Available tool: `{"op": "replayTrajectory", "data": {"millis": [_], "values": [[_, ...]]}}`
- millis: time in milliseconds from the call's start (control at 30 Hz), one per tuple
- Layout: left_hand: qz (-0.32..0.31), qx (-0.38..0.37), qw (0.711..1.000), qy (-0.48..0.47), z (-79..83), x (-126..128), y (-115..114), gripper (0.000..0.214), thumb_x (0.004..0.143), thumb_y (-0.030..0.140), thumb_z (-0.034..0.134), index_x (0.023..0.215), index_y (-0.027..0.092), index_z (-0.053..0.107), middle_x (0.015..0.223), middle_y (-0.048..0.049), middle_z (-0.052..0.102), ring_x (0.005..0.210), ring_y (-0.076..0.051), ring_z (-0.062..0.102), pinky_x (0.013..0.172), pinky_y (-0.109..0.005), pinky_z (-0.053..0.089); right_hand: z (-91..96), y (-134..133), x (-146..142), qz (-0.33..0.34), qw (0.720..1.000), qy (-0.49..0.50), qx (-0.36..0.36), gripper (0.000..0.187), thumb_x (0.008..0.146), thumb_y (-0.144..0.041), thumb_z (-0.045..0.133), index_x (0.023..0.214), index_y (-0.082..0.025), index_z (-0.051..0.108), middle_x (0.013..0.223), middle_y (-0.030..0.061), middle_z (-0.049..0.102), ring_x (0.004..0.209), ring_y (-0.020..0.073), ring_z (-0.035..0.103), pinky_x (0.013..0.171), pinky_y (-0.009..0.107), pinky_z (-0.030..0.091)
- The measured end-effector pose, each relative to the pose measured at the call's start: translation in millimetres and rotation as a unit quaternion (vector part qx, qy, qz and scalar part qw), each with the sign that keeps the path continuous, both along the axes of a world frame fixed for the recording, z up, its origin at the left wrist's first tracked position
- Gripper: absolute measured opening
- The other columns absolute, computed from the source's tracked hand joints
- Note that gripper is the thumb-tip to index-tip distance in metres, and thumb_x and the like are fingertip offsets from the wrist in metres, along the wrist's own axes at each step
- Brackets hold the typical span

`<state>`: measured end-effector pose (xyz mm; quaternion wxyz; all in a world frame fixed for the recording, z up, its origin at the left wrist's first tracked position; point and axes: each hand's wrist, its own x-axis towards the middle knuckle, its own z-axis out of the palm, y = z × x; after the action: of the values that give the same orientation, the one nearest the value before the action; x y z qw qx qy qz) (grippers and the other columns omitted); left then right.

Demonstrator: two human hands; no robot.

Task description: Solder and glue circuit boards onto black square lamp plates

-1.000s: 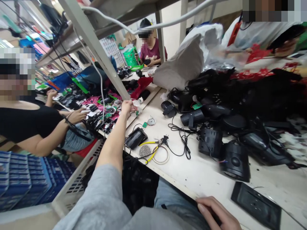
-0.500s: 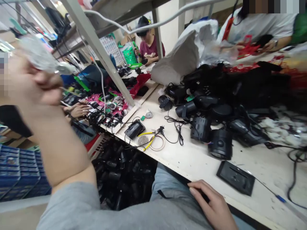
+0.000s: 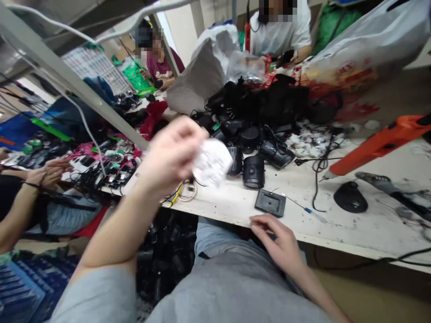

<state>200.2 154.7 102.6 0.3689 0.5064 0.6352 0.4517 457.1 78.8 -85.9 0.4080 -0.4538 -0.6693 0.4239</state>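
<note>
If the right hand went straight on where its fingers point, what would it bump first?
The right hand would probably bump the front edge of the white workbench first, though depth is hard to judge.

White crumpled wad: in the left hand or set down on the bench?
In hand: the left hand grips the white crumpled wad in its fingers, raised above the bench. It is blurred, so its material cannot be told.

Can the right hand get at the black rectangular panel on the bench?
Probably yes: the right hand sits just in front of the bench edge, close to the black rectangular panel, and nothing appears to lie between them.
</note>
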Motion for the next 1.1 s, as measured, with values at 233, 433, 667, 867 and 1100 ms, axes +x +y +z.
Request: {"op": "replayTrajectory", "data": {"millis": [233, 433, 667, 867, 1100], "values": [[-0.155, -0.169, 0.945, -0.232, -146.5, 94.5, 12.2, 0.06, 0.057, 0.065, 0.084, 0.075, 0.019, 0.05, 0.045, 0.0085, 0.05, 0.033, -0.004, 0.04, 0.033, -0.014, 0.023, -1.2, 27.1, 14.3, -0.102, 0.994, 0.025, 0.032, 0.062, 0.082, -0.044, 0.077, 0.138, -0.03, 0.053, 0.128, 0.0108, 0.057, 0.088, 0.0185, 0.07, 0.072, 0.035, 0.064], [-0.144, -0.149, 0.939, -0.276, -161.0, 98.9, -10.4, 0.054, 0.067, 0.061, 0.081, 0.082, 0.019, 0.05, 0.049, 0.0073, 0.055, 0.041, -0.01, 0.054, 0.041, -0.017, 0.04, 5.8, 30.1, -5.0, -0.107, 0.992, 0.013, 0.068, 0.031, 0.089, -0.035, 0.068, 0.118, -0.027, 0.064, 0.109, 0.0069, 0.07, 0.099, 0.0226, 0.07, 0.085, 0.038, 0.061], [-0.262, -0.069, 0.951, -0.149, -175.9, 84.8, -13.1, 0.027, 0.09, 0.04, 0.064, 0.106, 0.019, 0.06, 0.095, -0.0047, 0.067, 0.06, -0.01, 0.062, 0.058, -0.025, 0.054, 7.0, 34.6, 20.4, -0.084, 0.988, 0.108, -0.07, 0.043, 0.084, -0.038, 0.074, 0.121, -0.023, 0.057, 0.103, 0.0063, 0.076, 0.092, 0.0194, 0.074, 0.08, 0.031, 0.06], [-0.437, 0.043, 0.895, 0.081, -181.5, 87.6, -0.3, 0.018, 0.098, 0.028, 0.052, 0.102, 0.018, 0.067, 0.102, -0.0079, 0.064, 0.095, -0.02, 0.065, 0.086, -0.034, 0.056, -6.4, 49.8, 41.4, -0.132, 0.99, 0.006, -0.047, 0.032, 0.085, -0.043, 0.069, 0.111, -0.023, 0.065, 0.108, 0.0069, 0.074, 0.091, 0.02, 0.07, 0.077, 0.033, 0.057], [-0.425, 0.094, 0.856, 0.279, -171.6, 85.2, -3.1, 0.024, 0.086, 0.005, 0.052, 0.104, 0.019, 0.059, 0.105, -0.0052, 0.059, 0.084, -0.017, 0.06, 0.075, -0.029, 0.052, -9.4, 57.7, 43.2, -0.1, 0.986, -0.126, -0.042, 0.026, 0.087, -0.035, 0.062, 0.109, -0.024, 0.071, 0.096, 0.0051, 0.072, 0.06, 0.0143, 0.055, 0.062, 0.032, 0.049]]}}
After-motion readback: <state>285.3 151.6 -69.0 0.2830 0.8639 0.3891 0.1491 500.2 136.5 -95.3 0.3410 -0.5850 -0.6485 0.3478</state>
